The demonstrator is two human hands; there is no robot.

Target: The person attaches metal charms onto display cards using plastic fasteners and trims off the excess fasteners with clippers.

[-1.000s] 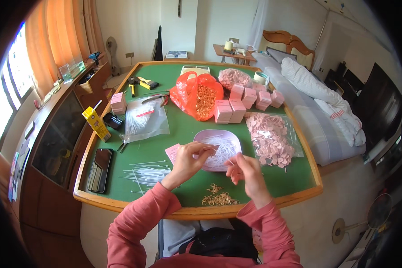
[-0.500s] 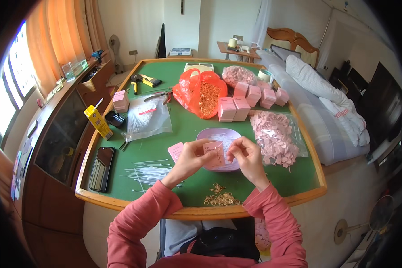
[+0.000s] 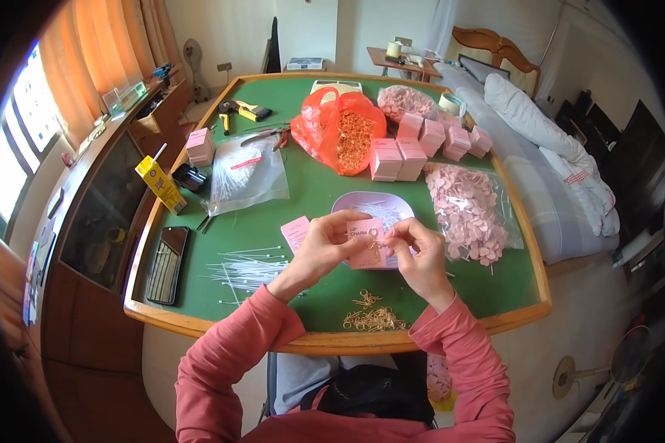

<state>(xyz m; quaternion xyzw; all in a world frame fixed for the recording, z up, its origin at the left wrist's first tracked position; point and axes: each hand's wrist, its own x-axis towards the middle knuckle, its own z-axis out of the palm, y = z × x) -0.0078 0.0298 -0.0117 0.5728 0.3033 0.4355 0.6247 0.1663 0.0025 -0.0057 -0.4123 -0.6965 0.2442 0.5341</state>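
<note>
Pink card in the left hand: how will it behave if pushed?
Probably fairly stiff: the pink card looks flat, with no visible droop. Likely light, since the left hand grips it only at one side. The looped gold piece on its front may swing or snag; how it's fixed isn't clear.

The held card (image 3: 363, 258) looks papery and matt, the golden pieces (image 3: 375, 320) metallic and glossy.

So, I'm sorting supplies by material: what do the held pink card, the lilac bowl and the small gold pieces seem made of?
Pink card: probably matte paperboard, being thin, flat and low in shine.
Lilac bowl: likely smooth plastic, given its even colour and rounded rim.
Gold pieces: apparently polished or plated metal, from their bright glints.
</note>
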